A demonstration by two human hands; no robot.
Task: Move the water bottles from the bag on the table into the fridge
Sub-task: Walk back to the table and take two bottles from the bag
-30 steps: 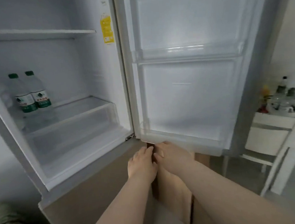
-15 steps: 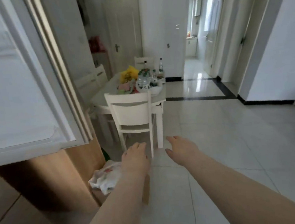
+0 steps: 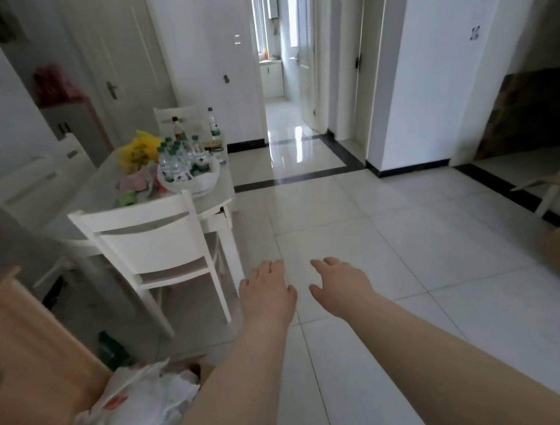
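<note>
From the head view, both arms reach forward over the pale tiled floor with nothing in them: the left hand and the right hand hang palm down, fingers loosely spread and relaxed, close beside each other but not touching. The water bottles stand clustered in the white bag near the far right corner of the table, well ahead and to the left of the hands; one more bottle stands apart at the table's far edge. A white chair is pushed in against the near edge, between the person and the bag. The step in hand looks to be the walk back for another load, so the better approach is probably round the table's right side, where the bag sits close to the edge and the chair is no obstacle. Taking one bottle per hand by its body, lifted straight up out of the bag, should keep the soft rim from dragging and tipping the others.
</note>
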